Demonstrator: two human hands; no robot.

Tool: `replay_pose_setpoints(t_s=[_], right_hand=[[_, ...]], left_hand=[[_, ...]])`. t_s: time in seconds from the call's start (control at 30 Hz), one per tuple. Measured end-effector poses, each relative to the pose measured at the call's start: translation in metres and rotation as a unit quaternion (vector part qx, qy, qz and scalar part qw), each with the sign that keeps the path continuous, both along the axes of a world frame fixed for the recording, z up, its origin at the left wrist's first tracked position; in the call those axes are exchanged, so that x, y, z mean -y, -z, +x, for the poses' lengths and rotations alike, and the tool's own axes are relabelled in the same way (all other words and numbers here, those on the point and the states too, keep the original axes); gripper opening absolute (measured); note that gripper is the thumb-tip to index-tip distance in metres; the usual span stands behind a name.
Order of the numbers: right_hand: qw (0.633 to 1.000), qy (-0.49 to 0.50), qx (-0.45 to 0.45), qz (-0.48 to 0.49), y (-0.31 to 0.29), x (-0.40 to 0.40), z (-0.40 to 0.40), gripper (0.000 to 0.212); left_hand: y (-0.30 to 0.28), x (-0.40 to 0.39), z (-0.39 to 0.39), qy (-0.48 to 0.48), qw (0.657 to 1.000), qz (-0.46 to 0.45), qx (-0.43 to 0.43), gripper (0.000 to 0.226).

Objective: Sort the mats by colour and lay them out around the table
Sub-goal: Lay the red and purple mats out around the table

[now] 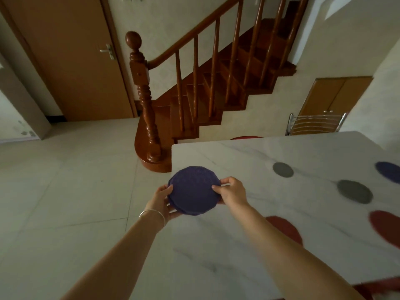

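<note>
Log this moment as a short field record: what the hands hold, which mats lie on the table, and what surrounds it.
held: stack of purple mats, over the table's near-left corner
left hand: grips the stack's left edge from below
right hand: pinches its right edge
table: white marble-look top
mats laid: two grey mats, two red mats, one purple mat
surroundings: wooden staircase, metal chair

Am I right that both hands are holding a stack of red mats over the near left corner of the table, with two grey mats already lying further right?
Not quite: the stack is purple, not red, as the head view shows. The rest stands: the left hand and right hand hold it at the table corner, with two grey mats lying further right.
</note>
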State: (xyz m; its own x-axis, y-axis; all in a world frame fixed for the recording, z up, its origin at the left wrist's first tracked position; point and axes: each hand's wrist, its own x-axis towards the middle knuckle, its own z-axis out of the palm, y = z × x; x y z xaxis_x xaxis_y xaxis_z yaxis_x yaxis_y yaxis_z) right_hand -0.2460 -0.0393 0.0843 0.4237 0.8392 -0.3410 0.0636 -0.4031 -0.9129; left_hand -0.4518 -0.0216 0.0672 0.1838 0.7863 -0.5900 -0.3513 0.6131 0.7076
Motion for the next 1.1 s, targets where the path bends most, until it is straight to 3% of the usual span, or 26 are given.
replay_pose_setpoints(t_s=[0.1, 0.27, 0.53, 0.77, 0.93, 1.1], right_hand=[[0.999, 0.029, 0.022, 0.007, -0.004, -0.005, -0.041, 0.022], [0.997, 0.067, 0.044, 0.002, -0.011, -0.013, -0.083, 0.019], [0.991, 0.122, 0.047, -0.014, -0.008, -0.056, -0.098, 0.019], [0.988, 0.147, 0.048, -0.012, 0.006, -0.144, -0.102, 0.023], [0.979, 0.201, 0.040, 0.002, -0.008, -0.195, -0.087, 0.025], [0.968, 0.251, 0.028, 0.010, -0.032, -0.219, -0.051, 0.023]], left_hand=[[-0.006, -0.014, -0.041, 0.033, 0.999, 0.013, -0.009, 0.019], [-0.013, -0.036, -0.080, 0.061, 0.998, 0.016, -0.010, 0.034], [-0.009, -0.092, -0.091, 0.087, 0.996, 0.008, -0.002, 0.026], [-0.007, -0.194, -0.091, 0.115, 0.993, 0.028, -0.029, 0.029], [-0.023, -0.273, -0.069, 0.195, 0.978, 0.040, -0.060, 0.025], [-0.041, -0.333, -0.023, 0.309, 0.948, 0.054, -0.056, 0.040]])
